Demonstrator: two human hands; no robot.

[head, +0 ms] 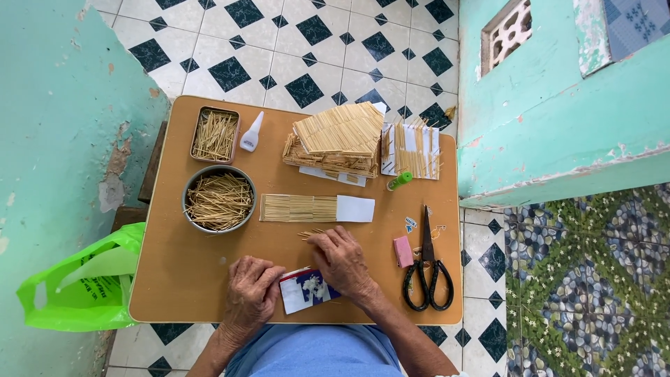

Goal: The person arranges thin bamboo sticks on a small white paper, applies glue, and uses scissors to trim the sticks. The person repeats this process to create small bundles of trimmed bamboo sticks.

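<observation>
Card: a small white and blue card (pixel 305 290) lies at the near edge of the wooden surface (pixel 181 272), between both hands.
Left hand (pixel 250 297): curled loosely, fingertips on the card's left edge.
Right hand (pixel 343 262): flat over the card's right side, fingertips at a few loose sticks (pixel 310 233).
Nearby: stick-covered strip (pixel 299 208), bowl of sticks (pixel 219 200), scissors (pixel 427 269).

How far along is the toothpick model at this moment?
Done: a stick-built house with a finished roof stands at the table's far side, a wall panel beside it. In hand: the right hand touches a few loose sticks; the left hand rests on a small card. Left: one strip is only part covered, and the bowl remains full.
</observation>
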